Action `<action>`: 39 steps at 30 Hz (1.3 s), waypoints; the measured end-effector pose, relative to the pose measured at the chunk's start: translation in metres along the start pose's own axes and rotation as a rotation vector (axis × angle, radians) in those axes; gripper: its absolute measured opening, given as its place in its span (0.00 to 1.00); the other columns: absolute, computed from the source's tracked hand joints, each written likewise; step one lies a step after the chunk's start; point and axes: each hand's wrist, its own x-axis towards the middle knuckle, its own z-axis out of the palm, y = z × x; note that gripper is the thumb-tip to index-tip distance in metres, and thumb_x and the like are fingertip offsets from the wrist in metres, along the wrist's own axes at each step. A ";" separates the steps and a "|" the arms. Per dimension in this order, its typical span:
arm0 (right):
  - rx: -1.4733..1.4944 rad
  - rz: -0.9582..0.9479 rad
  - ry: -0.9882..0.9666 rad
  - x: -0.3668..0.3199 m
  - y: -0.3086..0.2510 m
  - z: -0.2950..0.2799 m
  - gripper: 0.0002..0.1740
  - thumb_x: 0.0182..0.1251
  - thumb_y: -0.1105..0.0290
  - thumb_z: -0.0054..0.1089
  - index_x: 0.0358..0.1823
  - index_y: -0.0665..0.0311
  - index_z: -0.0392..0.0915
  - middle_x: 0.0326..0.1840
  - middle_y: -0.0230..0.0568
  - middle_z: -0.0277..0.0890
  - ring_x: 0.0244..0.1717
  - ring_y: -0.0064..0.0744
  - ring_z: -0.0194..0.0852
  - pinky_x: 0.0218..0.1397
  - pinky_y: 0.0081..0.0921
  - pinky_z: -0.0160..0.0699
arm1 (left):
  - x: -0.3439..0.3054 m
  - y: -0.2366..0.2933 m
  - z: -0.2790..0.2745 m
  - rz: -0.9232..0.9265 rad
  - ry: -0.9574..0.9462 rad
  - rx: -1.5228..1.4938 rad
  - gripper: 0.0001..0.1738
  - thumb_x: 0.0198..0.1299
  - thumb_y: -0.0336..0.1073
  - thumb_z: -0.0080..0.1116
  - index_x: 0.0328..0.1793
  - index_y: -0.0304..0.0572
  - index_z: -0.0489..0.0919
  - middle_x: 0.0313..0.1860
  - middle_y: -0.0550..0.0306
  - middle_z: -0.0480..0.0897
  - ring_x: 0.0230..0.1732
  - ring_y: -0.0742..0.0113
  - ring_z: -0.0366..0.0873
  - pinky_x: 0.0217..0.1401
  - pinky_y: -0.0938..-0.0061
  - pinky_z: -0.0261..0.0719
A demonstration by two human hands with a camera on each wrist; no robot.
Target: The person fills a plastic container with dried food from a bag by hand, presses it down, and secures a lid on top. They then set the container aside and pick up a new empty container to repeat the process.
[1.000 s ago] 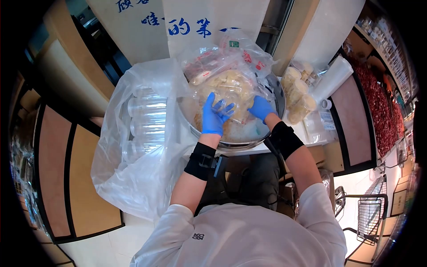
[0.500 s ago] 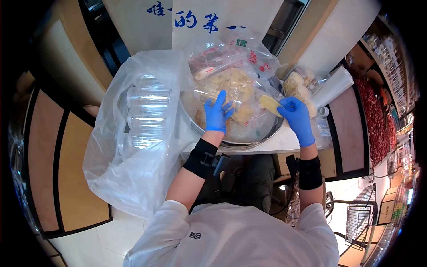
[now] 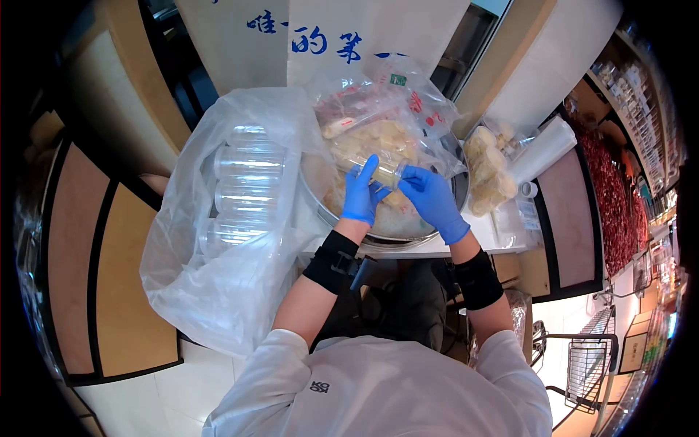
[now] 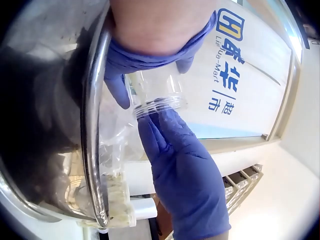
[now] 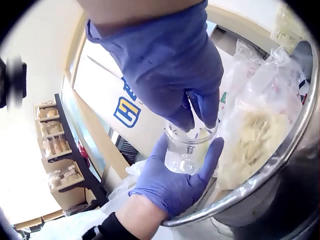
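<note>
My blue-gloved left hand [image 3: 360,194] grips a clear plastic jar [image 5: 186,156] round its body, tilted on its side over a large metal basin [image 3: 413,239]. The blue-gloved right hand [image 3: 434,202] has its bunched fingertips at the jar's threaded mouth [image 4: 159,106]. They pinch the end of a pale yellow slice [image 3: 386,175], which lies mostly inside the jar; the pinch is partly hidden by the glove. Beneath the hands, more pale slices [image 5: 260,142] lie in a clear bag [image 5: 285,82] in the basin.
A large translucent bag [image 3: 204,284] of clear empty jars [image 3: 251,164] stands left of the basin. Several filled jars [image 3: 489,182] stand to its right, beside a plastic roll [image 3: 545,151]. Behind rises a white panel [image 3: 378,22] with blue writing.
My right hand first took a pale yellow slice from the basin and drew it out to the right. It then came back left and brought the slice into the jar; the left hand kept holding the jar.
</note>
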 end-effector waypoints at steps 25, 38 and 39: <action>0.064 -0.140 0.200 -0.002 -0.005 -0.027 0.08 0.65 0.80 0.57 0.44 0.67 0.80 0.41 0.37 0.82 0.39 0.22 0.81 0.45 0.20 0.78 | 0.004 0.002 -0.005 -0.088 -0.068 -0.291 0.32 0.63 0.55 0.56 0.64 0.40 0.69 0.52 0.47 0.79 0.47 0.55 0.80 0.51 0.63 0.80; -0.678 -0.131 0.111 0.022 0.113 -0.022 0.16 0.59 0.80 0.50 0.47 0.65 0.79 0.43 0.54 0.79 0.46 0.52 0.78 0.50 0.39 0.76 | 0.004 0.004 -0.007 -0.049 0.149 -0.257 0.29 0.59 0.54 0.59 0.58 0.42 0.73 0.47 0.47 0.79 0.41 0.55 0.79 0.48 0.63 0.80; -0.721 -0.099 0.087 0.022 0.108 -0.017 0.16 0.59 0.79 0.50 0.48 0.65 0.78 0.43 0.55 0.79 0.46 0.53 0.77 0.50 0.40 0.76 | 0.003 0.005 -0.006 -0.051 0.152 -0.248 0.29 0.59 0.54 0.59 0.58 0.42 0.73 0.47 0.47 0.79 0.41 0.55 0.79 0.48 0.63 0.80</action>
